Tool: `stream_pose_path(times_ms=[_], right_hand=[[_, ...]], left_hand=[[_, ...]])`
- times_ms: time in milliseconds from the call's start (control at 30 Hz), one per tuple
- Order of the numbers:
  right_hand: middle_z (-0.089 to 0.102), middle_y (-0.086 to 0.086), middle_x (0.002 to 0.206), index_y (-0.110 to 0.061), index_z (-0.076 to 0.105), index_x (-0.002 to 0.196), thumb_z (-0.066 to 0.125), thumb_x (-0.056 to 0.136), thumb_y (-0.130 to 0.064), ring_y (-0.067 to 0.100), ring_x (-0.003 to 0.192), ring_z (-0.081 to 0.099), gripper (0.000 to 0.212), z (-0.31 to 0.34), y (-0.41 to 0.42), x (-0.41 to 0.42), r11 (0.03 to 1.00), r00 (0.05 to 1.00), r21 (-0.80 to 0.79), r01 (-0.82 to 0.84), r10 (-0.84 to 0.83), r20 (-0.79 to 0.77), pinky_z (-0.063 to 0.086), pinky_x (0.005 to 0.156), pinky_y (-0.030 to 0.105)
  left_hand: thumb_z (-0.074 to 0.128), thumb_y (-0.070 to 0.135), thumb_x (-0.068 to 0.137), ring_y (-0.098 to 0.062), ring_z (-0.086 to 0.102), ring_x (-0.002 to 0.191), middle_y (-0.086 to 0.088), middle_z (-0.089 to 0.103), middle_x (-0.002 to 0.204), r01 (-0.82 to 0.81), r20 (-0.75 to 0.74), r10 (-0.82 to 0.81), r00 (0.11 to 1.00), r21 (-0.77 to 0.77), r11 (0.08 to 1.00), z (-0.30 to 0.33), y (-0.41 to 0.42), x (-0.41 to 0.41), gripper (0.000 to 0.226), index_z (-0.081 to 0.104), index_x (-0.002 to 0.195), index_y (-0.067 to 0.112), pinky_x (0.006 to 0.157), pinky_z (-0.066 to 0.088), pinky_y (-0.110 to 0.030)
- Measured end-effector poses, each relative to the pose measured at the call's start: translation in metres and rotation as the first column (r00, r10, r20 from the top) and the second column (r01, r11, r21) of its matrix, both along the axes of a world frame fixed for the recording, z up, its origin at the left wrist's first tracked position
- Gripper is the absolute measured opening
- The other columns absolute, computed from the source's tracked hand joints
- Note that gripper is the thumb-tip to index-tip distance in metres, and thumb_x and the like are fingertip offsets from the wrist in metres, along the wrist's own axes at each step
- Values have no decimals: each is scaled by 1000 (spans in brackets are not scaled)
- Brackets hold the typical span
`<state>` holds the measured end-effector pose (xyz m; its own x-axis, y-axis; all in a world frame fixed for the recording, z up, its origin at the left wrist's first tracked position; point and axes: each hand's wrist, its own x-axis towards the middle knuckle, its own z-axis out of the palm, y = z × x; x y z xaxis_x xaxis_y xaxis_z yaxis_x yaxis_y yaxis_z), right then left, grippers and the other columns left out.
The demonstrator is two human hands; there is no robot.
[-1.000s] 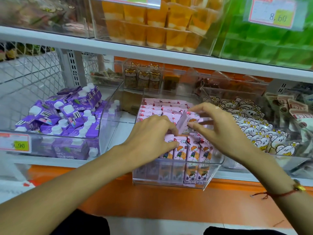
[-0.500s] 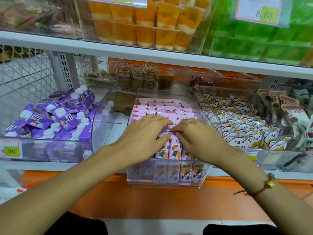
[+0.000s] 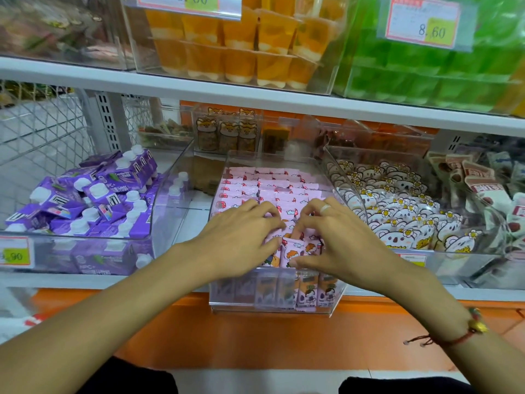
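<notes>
A: Shop shelf (image 3: 199,89); where are the pink packets (image 3: 284,191)?
B: In the clear bin (image 3: 227,297); left hand (image 3: 238,243) curled over the front ones; right hand (image 3: 341,243) pinching one, thumb against fingers.

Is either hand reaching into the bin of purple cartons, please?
No, the left hand and right hand both hold pink packets in the middle bin.

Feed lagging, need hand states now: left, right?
Left hand: fingers curled onto pink packets; grip cannot be told.
Right hand: pinching pink packets.

White shop shelves (image 3: 199,89) above an orange base (image 3: 255,336).
</notes>
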<state>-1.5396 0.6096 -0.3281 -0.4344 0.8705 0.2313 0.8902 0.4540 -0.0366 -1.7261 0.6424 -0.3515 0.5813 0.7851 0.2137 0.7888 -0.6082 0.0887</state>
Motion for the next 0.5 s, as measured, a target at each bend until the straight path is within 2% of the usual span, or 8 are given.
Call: stream_pose_path(times_ms=[100,167,233,300,367,433,500], right_hand=[[49,-13,91,-31,58,102,73,73,-52,10,94,43,38,-1,-2,2,999,998,-18,-41,41,-48,32,77,29],[55,-10,95,-34,50,98,72,74,-51,12,95,49,37,-2,-3,4,998,994,-39,-58,54,-91,35,79,31],[61,-9,97,-33,47,96,74,75,-43,13,92,56,36,0,-4,7,994,951,-82,-75,47,-304,43,79,33],[62,-6,99,-31,49,104,74,78,-33,10,88,59,35,4,-5,9,995,820,-62,-80,30,-571,49,77,30],[60,-4,101,-26,50,113,70,84,-23,4,85,60,35,6,-4,8,998,643,32,-48,55,-764,50,73,18],[60,3,102,-20,51,116,67,88,-16,1,82,59,32,8,-4,6,994,470,107,17,86,-879,47,69,11],[61,8,101,-16,52,116,65,89,-14,7,82,62,31,10,-3,3,993,326,103,53,80,-942,48,70,11]], left_hand=[[42,43,96,-8,38,121,18,45,133,-18,64,18,998,-9,1000,0,0,-1,39,46,134,36,76,36,-28],[50,42,94,-8,40,123,19,47,133,-27,140,32,990,-38,999,1,-1,-2,40,46,134,38,81,40,-30],[57,35,91,-7,39,126,20,46,136,-29,248,42,968,-54,998,3,-4,-1,43,46,133,37,92,43,-35],[57,27,92,-3,40,125,20,46,136,-5,412,35,911,-75,997,7,-8,1,42,48,132,36,97,40,-32],[52,25,95,5,45,113,26,48,128,51,592,50,804,-152,987,12,-14,5,37,49,129,38,93,37,-24],[50,31,96,10,47,109,31,48,119,95,701,96,707,-229,969,15,-17,9,33,51,128,38,94,39,-23],[52,39,93,8,47,113,30,50,120,118,744,117,658,-255,960,17,-19,10,34,51,126,37,95,43,-25]])
